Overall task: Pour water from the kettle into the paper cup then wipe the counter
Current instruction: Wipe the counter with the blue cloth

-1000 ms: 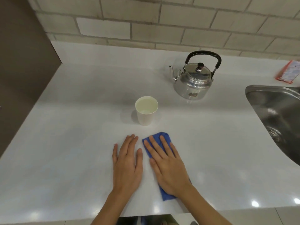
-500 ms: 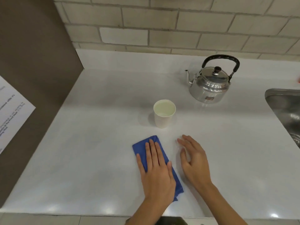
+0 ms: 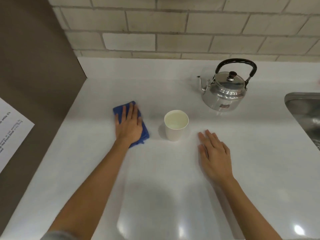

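A white paper cup (image 3: 174, 131) with water in it stands upright in the middle of the white counter (image 3: 155, 184). Behind it to the right sits a shiny metal kettle (image 3: 223, 93) with a black handle, spout pointing left, lid on. My left hand (image 3: 129, 127) lies flat on a folded blue cloth (image 3: 119, 109), pressing it to the counter just left of the cup. My right hand (image 3: 215, 156) rests palm down on the bare counter, right of the cup, fingers spread, holding nothing.
A steel sink (image 3: 304, 110) is cut into the counter at the right edge. A brown side panel (image 3: 34, 66) with a printed paper sheet (image 3: 12, 132) bounds the left. A brick wall (image 3: 173, 28) runs along the back.
The cloth passed from under my right hand to my left, which slid it away from me to the cup's left. My right hand moved to the cup's right. The view shifted left.
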Tool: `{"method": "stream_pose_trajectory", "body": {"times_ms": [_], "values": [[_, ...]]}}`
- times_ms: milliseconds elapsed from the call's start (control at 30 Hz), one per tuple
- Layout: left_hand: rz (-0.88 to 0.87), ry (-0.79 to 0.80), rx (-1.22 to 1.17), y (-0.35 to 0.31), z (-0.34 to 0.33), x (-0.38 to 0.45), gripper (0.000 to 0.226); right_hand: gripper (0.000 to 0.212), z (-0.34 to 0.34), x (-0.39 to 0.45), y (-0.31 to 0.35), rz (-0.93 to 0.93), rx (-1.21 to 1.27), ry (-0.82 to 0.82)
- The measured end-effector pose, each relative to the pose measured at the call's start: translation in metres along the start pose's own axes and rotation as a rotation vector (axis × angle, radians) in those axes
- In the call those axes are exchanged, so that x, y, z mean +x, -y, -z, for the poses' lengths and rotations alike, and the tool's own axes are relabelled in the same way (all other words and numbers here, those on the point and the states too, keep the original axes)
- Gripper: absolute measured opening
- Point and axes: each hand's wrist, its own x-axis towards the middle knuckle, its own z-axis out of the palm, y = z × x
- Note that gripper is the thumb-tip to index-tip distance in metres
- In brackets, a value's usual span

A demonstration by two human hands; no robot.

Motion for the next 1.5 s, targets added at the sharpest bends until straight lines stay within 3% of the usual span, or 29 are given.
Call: {"method": "stream_pose_trajectory", "body": {"times_ms": [133,267,333,400,500,633,767,900,1033,1133,1267,1500], "values": [[-0.269,0.118,0.014,-0.047,-0.007,0.035,0.054,0.047,0.0,0.053,0.003,0.05,0.031,0.025],[-0.545,0.13,0.041,-0.014,-0.003,0.025,0.053,0.047,-0.014,0.07,0.007,0.109,-0.014,0.054],[-0.525,0.126,0.024,0.01,0.001,0.035,0.053,0.047,-0.017,0.07,0.004,0.115,-0.032,0.046],[-0.382,0.125,0.005,0.017,0.006,0.058,0.053,0.047,-0.019,0.071,0.001,0.117,-0.038,0.033],[-0.233,0.099,0.006,-0.015,0.003,0.093,0.055,0.047,-0.022,0.072,0.002,0.125,-0.045,0.016],[-0.419,0.125,0.02,-0.084,-0.018,0.096,0.056,0.048,-0.024,0.073,-0.002,0.146,-0.039,0.024],[-0.583,0.146,0.025,-0.055,-0.014,0.086,0.056,0.048,-0.022,0.073,-0.007,0.159,-0.01,0.04],[-0.391,0.099,0.041,0.01,0.002,0.104,0.057,0.048,-0.025,0.071,-0.004,0.146,-0.019,0.012],[-0.202,0.091,0.012,-0.012,0.003,0.093,0.058,0.048,-0.026,0.071,-0.002,0.14,-0.025,0.006],[-0.237,0.075,0.011,-0.025,-0.007,0.042,0.059,0.047,-0.024,0.072,-0.003,0.143,-0.019,0.018],[-0.347,0.045,-0.002,0.021,0.001,-0.049,0.061,0.047,-0.024,0.073,-0.006,0.151,-0.002,0.024],[-0.063,0.016,0.022,0.072,0.014,-0.007,0.068,0.046,-0.026,0.072,-0.003,0.141,-0.019,-0.018]]}}
